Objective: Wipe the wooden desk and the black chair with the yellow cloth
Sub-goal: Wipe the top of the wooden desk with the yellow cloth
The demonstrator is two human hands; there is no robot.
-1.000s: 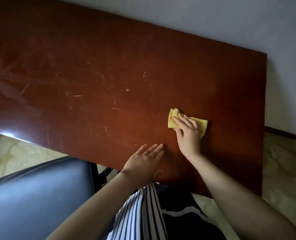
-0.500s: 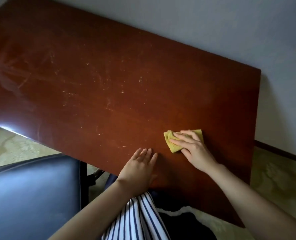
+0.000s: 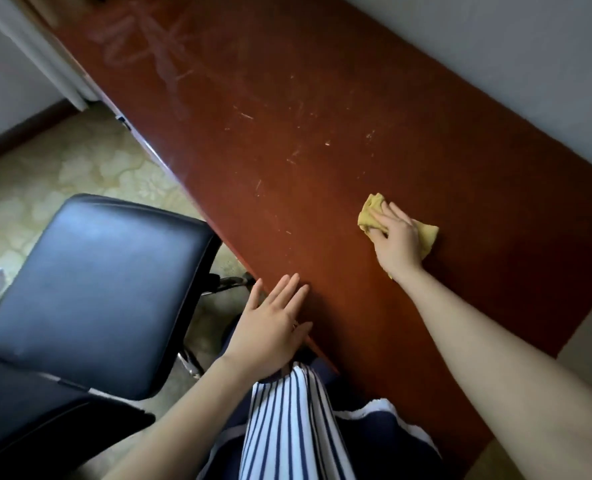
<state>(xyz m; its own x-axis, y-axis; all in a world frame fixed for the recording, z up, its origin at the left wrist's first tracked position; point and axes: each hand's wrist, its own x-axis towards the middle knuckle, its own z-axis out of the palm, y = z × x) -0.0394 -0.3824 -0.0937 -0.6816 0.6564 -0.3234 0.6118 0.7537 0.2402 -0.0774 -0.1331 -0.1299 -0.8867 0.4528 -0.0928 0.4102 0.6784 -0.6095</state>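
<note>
The reddish-brown wooden desk (image 3: 322, 140) runs diagonally across the view, its top marked with pale scratches and smears. A crumpled yellow cloth (image 3: 426, 233) lies on the desk towards its right end. My right hand (image 3: 396, 237) presses down on the cloth with fingers spread flat over it. Flat on the desk's near edge rests my left hand (image 3: 270, 327), fingers straight, holding nothing. The black padded chair (image 3: 93, 289) stands left of me, beside the desk's near edge.
A grey wall (image 3: 530, 64) borders the desk's far side. Patterned pale floor (image 3: 79, 174) shows to the left and at the right. A white upright surface (image 3: 27, 46) stands at the desk's far left end. My striped clothing (image 3: 287, 427) fills the bottom centre.
My right hand has slid the cloth away from me across the desk. The view has swung left, bringing the chair seat and the desk's left end into sight. My left hand stays put.
</note>
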